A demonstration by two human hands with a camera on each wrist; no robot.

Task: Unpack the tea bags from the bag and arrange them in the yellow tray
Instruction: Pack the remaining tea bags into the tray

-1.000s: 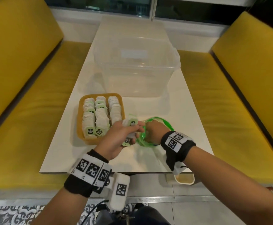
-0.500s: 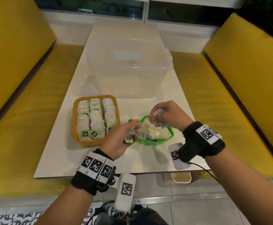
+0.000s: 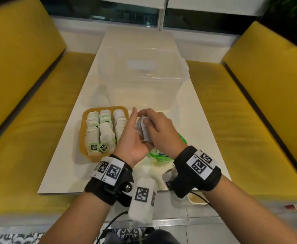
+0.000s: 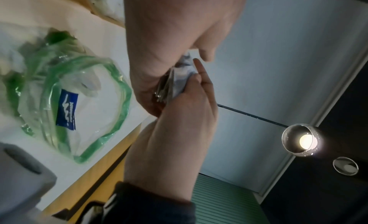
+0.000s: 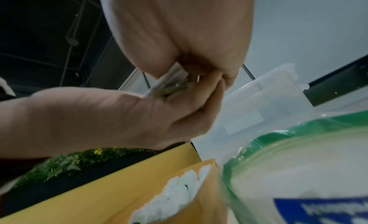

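Note:
The yellow tray (image 3: 83, 138) lies on the white table with three rows of tea bags (image 3: 105, 131) in it. Just right of the tray, my two hands meet above the table. My left hand (image 3: 135, 124) stands palm inward and cups a small stack of tea bags (image 3: 143, 132). My right hand (image 3: 147, 120) pinches the same stack, thumb on its front. The wrist views show the stack (image 4: 175, 81) (image 5: 171, 81) squeezed between both hands. The green-rimmed clear bag (image 3: 182, 140) (image 4: 89, 101) lies open under my right wrist; its contents are mostly hidden.
A large clear plastic box (image 3: 142, 74) with a lid stands behind the tray and the hands. Yellow benches (image 3: 29, 111) run along both long sides of the table. The table's near edge (image 3: 73, 191) is just behind my wrists.
My right hand lifted out of the bag with a tea bag and carried it left to my left hand. The left hand rose and turned; both now hold the stack together.

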